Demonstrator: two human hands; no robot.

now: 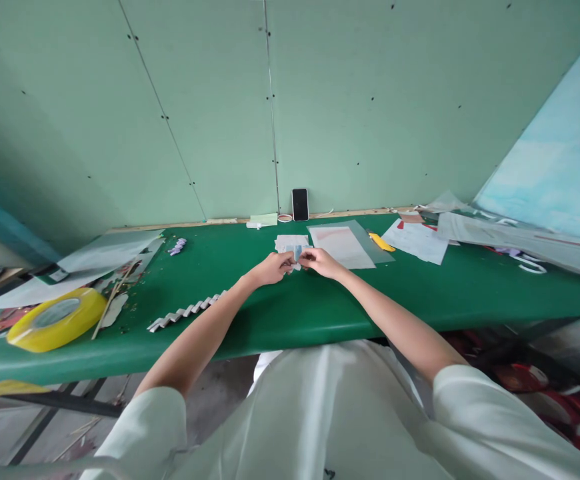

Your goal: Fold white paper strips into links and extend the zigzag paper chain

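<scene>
My left hand (276, 267) and my right hand (321, 261) meet over the middle of the green table (250, 313). Between them is a small pale, bluish piece that looks like paper (297, 251); the fingers of both hands pinch it from either side. Its lower part is partly hidden by my fingers. Just beyond my hands lie white paper pieces (291, 241). Beside my left forearm runs a zigzag strip of folded white paper (185, 312), its far end passing behind the arm. A white sheet (343, 248) on a translucent one lies right of my right hand.
A phone (300, 205) leans against the green wall. Right: a yellow cutter (382, 242), papers (415, 239) and long sheets (525, 243). Left: a yellow tape roll (56, 320), thin sticks (114, 297), large sheets (105, 252) and a small purple item (177, 247).
</scene>
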